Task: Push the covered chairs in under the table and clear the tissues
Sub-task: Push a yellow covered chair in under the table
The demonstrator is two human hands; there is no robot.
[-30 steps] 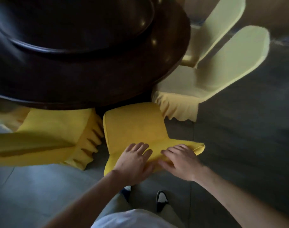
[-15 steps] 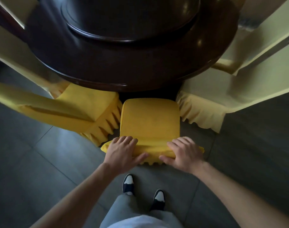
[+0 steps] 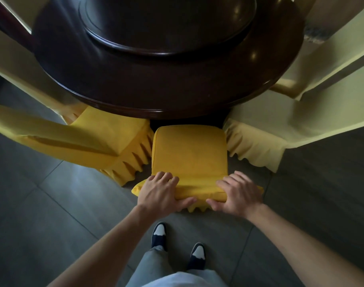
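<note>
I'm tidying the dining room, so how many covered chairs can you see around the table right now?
3, possibly more hidden beyond the dark round table: the middle chair gripped at its back by both hands, the left chair beside it, and the paler right chair.

Both my bare forearms reach forward and converge. Left hand point(image 3: 159, 191) grips the top edge of the chair back point(image 3: 197, 188), fingers over the top, thumb underneath pointing inward. Right hand point(image 3: 238, 193) mirrors it, just apart. Both feet planted below, left foot ahead
</note>
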